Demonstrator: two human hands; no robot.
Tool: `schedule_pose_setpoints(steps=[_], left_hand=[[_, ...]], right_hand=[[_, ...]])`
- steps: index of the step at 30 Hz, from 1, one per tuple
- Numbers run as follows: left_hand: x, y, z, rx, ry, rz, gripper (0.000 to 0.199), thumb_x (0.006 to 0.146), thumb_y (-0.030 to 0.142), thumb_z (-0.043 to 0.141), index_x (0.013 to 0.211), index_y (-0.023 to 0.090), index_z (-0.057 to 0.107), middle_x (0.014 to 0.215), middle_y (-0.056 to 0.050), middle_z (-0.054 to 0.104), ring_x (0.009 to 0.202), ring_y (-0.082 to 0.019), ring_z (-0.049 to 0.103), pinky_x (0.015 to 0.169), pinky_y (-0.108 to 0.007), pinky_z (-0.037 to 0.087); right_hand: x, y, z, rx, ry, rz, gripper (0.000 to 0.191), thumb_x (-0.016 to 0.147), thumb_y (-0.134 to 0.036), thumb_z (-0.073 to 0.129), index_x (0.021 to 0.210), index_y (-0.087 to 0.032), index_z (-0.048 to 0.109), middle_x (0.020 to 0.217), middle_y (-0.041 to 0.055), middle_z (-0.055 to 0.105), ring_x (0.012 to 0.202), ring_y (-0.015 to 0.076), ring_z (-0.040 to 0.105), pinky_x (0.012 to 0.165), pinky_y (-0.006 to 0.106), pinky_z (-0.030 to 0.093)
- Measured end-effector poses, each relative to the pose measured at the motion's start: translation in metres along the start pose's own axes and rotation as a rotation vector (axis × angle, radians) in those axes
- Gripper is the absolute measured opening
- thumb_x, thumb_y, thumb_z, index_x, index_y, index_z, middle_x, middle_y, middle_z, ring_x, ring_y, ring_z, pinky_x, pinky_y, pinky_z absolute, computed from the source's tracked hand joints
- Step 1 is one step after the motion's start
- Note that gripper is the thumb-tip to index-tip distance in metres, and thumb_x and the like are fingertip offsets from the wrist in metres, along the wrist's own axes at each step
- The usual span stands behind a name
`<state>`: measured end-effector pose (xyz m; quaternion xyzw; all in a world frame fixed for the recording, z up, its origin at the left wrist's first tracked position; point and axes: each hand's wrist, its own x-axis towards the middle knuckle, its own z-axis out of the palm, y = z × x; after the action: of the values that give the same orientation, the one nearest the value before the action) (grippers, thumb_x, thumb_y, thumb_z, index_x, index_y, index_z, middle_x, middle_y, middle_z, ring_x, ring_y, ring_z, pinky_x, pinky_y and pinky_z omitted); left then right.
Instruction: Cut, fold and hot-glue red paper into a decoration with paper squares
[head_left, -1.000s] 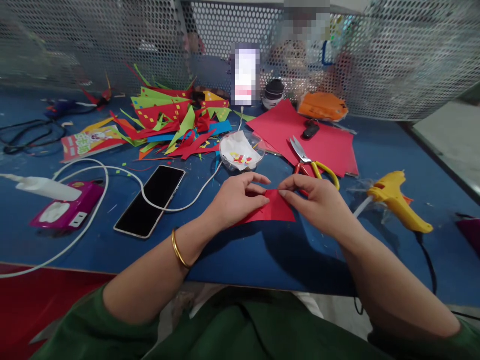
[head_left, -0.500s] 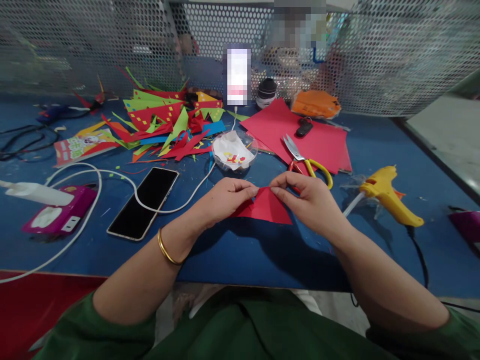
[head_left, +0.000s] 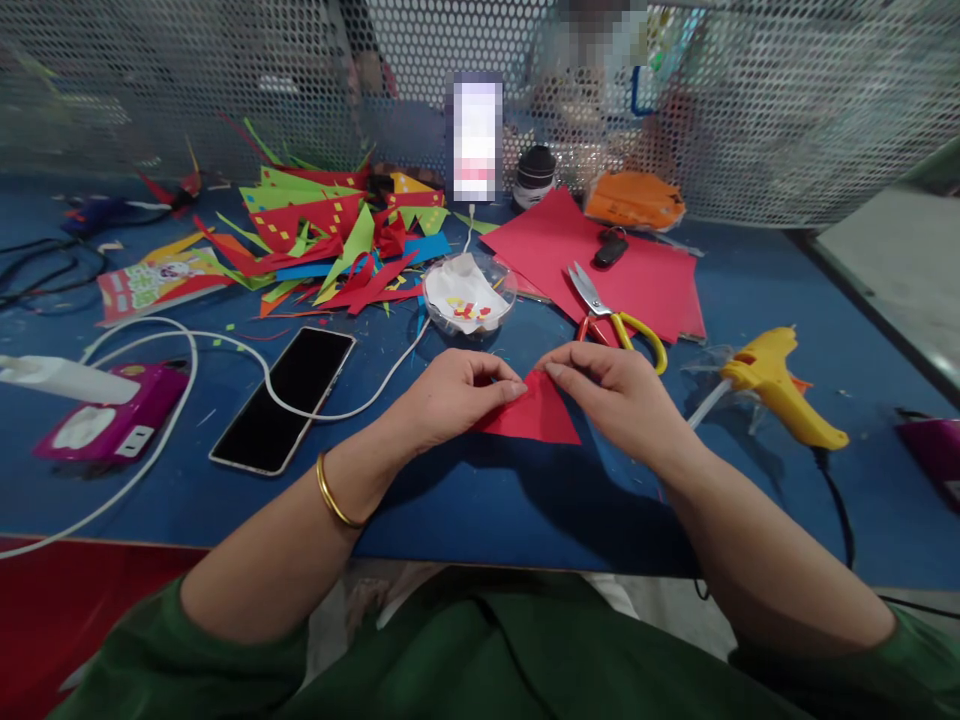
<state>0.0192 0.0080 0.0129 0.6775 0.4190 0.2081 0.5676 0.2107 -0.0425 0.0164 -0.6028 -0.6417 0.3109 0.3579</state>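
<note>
A small piece of red paper [head_left: 534, 415] is pinched between my two hands above the blue table. My left hand [head_left: 465, 395], with a gold bangle at its wrist, has thumb and fingers closed on the paper's left side near the top. With thumb and forefinger my right hand [head_left: 611, 385] grips the upper right corner. Just beyond the right hand lie scissors [head_left: 596, 300] with red and yellow handles, partly hidden by that hand. A clear bowl [head_left: 469, 295] lined with white paper holds small red and yellow bits.
Large red sheets [head_left: 637, 275] carry a black key fob [head_left: 611, 248]. A yellow glue gun [head_left: 784, 385] lies right; a black phone [head_left: 285, 400], white cable [head_left: 375, 395] and purple power strip [head_left: 142, 425] lie left. Coloured paper strips [head_left: 330, 235] are heaped behind. A lit phone [head_left: 475, 140] stands upright.
My left hand has shifted slightly right along the paper, closer to my right hand. The paper's top now looks narrower and more pinched together. The camera view has moved slightly.
</note>
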Motion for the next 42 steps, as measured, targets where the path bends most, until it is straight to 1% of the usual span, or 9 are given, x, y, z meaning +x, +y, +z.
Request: schedule_pose_setpoints(steps=[4,8,11,17,23,31,36,40,42], left_hand=[[0.000,-0.003,-0.001,0.053,0.004,0.034,0.019,0.081,0.033,0.064,0.078,0.016,0.072,0.076,-0.002,0.069,0.069,-0.015,0.058,0.067,-0.028,0.044],[0.001,-0.005,0.000,0.097,0.008,0.063,0.020,0.081,0.033,0.062,0.079,0.016,0.072,0.075,-0.003,0.071,0.068,-0.015,0.059,0.066,-0.028,0.044],[0.002,-0.006,0.001,0.162,0.026,0.096,0.019,0.082,0.031,0.061,0.079,0.016,0.073,0.075,-0.003,0.072,0.069,-0.016,0.061,0.067,-0.029,0.045],[0.003,-0.008,0.003,0.225,0.026,0.158,0.016,0.081,0.025,0.061,0.073,0.017,0.072,0.085,-0.005,0.077,0.076,-0.018,0.066,0.071,-0.030,0.048],[0.003,-0.006,0.003,0.203,0.016,0.162,0.014,0.082,0.025,0.064,0.075,0.018,0.073,0.090,-0.006,0.077,0.085,-0.020,0.069,0.079,-0.032,0.050],[0.003,-0.004,0.001,0.200,0.056,0.223,0.013,0.080,0.019,0.063,0.069,0.018,0.070,0.092,-0.004,0.076,0.087,-0.019,0.069,0.083,-0.032,0.050],[0.002,-0.005,0.001,0.204,0.069,0.226,0.014,0.081,0.020,0.063,0.068,0.019,0.069,0.093,-0.004,0.076,0.089,-0.019,0.069,0.084,-0.033,0.050],[0.002,-0.005,0.001,0.190,0.069,0.212,0.014,0.080,0.021,0.063,0.068,0.019,0.069,0.094,-0.004,0.076,0.089,-0.019,0.069,0.085,-0.033,0.051],[0.002,-0.005,0.001,0.160,0.065,0.198,0.013,0.080,0.023,0.064,0.069,0.018,0.070,0.095,-0.005,0.076,0.089,-0.020,0.069,0.086,-0.033,0.052]], right_hand=[[0.002,0.001,0.000,0.085,-0.017,0.030,0.019,0.088,-0.034,0.061,0.088,-0.021,0.074,0.088,0.0034,0.077,0.084,0.0193,0.068,0.076,0.034,0.049],[0.001,0.001,0.004,0.163,-0.049,0.087,0.018,0.081,-0.034,0.068,0.088,-0.019,0.074,0.084,0.0042,0.076,0.079,0.0181,0.067,0.074,0.033,0.051],[0.000,0.003,0.007,0.199,-0.031,0.093,0.017,0.079,-0.033,0.069,0.086,-0.019,0.072,0.082,0.0039,0.075,0.076,0.0172,0.066,0.074,0.032,0.051],[0.000,0.004,0.012,0.210,-0.008,0.095,0.014,0.077,-0.031,0.070,0.082,-0.019,0.072,0.080,0.0031,0.075,0.075,0.0168,0.065,0.073,0.032,0.052],[0.001,0.008,0.013,0.261,0.031,0.088,0.012,0.075,-0.030,0.071,0.081,-0.019,0.072,0.079,0.0026,0.075,0.074,0.0163,0.066,0.073,0.032,0.052],[0.000,0.006,0.012,0.282,-0.010,0.165,0.030,0.073,-0.033,0.071,0.098,-0.016,0.071,0.087,0.0048,0.074,0.081,0.0174,0.065,0.077,0.033,0.051],[-0.001,0.007,0.013,0.289,-0.007,0.178,0.031,0.069,-0.027,0.071,0.098,-0.016,0.070,0.085,0.0035,0.072,0.080,0.0170,0.064,0.075,0.032,0.051],[-0.001,0.005,0.011,0.303,-0.006,0.200,0.032,0.068,-0.029,0.071,0.098,-0.017,0.070,0.082,0.0022,0.070,0.075,0.0157,0.062,0.069,0.030,0.048],[-0.001,0.004,0.009,0.335,-0.012,0.216,0.034,0.068,-0.030,0.072,0.100,-0.017,0.070,0.082,0.0024,0.070,0.076,0.0162,0.062,0.069,0.031,0.048]])
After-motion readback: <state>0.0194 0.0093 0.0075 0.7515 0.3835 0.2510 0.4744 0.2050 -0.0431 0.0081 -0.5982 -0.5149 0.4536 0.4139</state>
